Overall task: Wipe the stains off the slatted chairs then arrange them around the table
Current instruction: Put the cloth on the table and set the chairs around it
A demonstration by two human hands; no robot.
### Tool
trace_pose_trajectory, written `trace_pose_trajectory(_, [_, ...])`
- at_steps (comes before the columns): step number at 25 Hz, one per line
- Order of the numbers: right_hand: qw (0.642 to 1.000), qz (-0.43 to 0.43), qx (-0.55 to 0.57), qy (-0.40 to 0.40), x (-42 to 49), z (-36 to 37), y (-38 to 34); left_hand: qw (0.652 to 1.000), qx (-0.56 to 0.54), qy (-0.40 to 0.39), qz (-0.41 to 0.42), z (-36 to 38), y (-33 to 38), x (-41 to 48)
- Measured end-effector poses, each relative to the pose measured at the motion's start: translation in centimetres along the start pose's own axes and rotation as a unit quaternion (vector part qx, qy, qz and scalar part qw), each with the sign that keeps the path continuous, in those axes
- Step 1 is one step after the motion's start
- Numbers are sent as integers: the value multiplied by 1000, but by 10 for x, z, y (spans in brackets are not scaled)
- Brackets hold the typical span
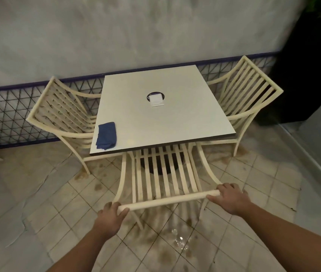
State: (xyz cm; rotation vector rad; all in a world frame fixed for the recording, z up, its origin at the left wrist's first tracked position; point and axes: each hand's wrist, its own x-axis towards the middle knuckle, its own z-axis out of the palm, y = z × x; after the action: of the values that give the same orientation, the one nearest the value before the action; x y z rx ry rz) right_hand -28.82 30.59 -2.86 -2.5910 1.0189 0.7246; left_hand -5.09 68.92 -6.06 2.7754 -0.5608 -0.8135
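A cream slatted chair (pixel 165 179) stands at the near side of the square white table (pixel 175 118), its seat partly under the tabletop. My left hand (pixel 112 214) grips the left end of its top rail and my right hand (pixel 231 197) grips the right end. A second slatted chair (pixel 63 114) stands at the table's left side, and a third (pixel 247 89) at its right side. A folded blue cloth (pixel 106 135) lies on the table's near left corner.
A small white card on a dark round base (pixel 155 99) sits mid-table. Behind runs a grey wall with a lattice-patterned base (pixel 5 112). A dark planter (pixel 308 65) stands at the back right, a raised ledge (pixel 316 163) along the right. The tiled floor (pixel 57 203) is stained.
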Motion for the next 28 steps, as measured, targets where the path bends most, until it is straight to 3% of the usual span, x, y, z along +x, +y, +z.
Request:
trace_pose_trajectory(6, [1000,8,10,16,-12,16,3,998,65,-6,23,-6,7,-4])
trace_pose_trajectory(11, [1000,12,-10,-16,-10,21,-1,998,64,-6,12,-7,6,-7])
trace_pose_trajectory(16, [999,2,-25,-38,3,22,-7,979,201,-18,-15,-5,14,-8])
trace_pose_trajectory(28, [997,-11,-11,-75,26,1,-11,956,285,-72,-19,-2,4,30])
